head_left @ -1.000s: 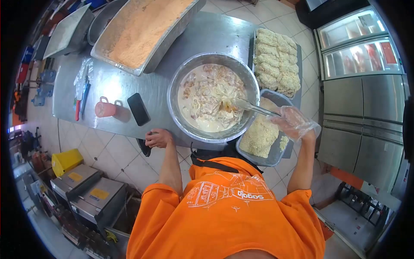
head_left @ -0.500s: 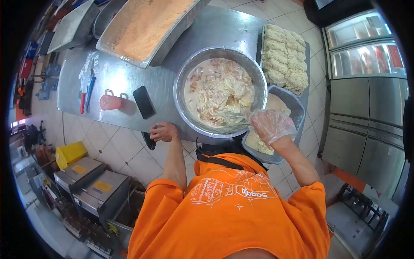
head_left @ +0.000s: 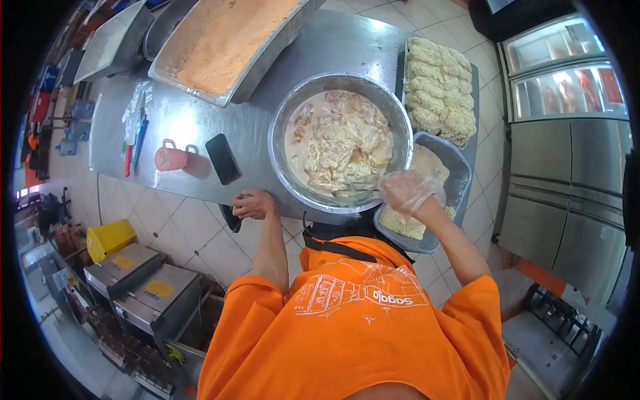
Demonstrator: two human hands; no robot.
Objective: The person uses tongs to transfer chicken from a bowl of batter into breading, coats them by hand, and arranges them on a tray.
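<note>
My right hand [head_left: 410, 190], in a clear plastic glove, is closed on the handle end of metal tongs [head_left: 359, 189]. The tongs reach over the near right rim of a large metal bowl [head_left: 275, 143], their tips among pale, batter-coated pieces [head_left: 347, 137] that look like raw chicken in creamy liquid. Under that hand stands a grey plastic tub [head_left: 461, 163] with crumbly, pale coated pieces [head_left: 403, 223]. My bare left hand [head_left: 252, 203] rests at the table's front edge, its fingers curled beside a dark object [head_left: 231, 219]; what they hold, if anything, is hidden.
A long metal pan of orange-tan breading [head_left: 227, 43] stands at the back left of the steel table [head_left: 200, 120]. A phone [head_left: 223, 159], a pink cup [head_left: 171, 157] and a red-handled knife [head_left: 129, 157] lie left of the bowl. Breaded pieces [head_left: 440, 90] fill a tray at right.
My gloved right hand has shifted slightly left, closer to the bowl's rim, with the tongs. My left hand stays in place.
</note>
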